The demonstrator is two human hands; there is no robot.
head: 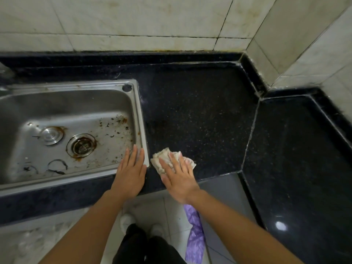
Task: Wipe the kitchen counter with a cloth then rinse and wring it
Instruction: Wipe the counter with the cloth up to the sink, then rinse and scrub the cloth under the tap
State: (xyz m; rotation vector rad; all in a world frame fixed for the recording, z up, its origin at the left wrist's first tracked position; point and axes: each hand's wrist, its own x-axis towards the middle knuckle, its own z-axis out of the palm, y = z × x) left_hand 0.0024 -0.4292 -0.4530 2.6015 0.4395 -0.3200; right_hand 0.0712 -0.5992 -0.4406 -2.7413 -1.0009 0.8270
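A crumpled off-white cloth (159, 160) lies on the black speckled counter (198, 115) near its front edge. My right hand (178, 177) presses flat on the cloth with straight fingers. My left hand (131, 171) rests flat, fingers straight, on the front right corner of the steel sink (140, 111), beside the cloth. The sink basin is dirty, with rust stains around its drain (81, 146).
A round metal drain cover (51, 135) lies in the basin. The counter turns a corner on the right (297, 149) under stained tiled walls (133, 23). A purple cloth (195, 235) hangs below the counter edge. Pale floor tiles and my feet show below.
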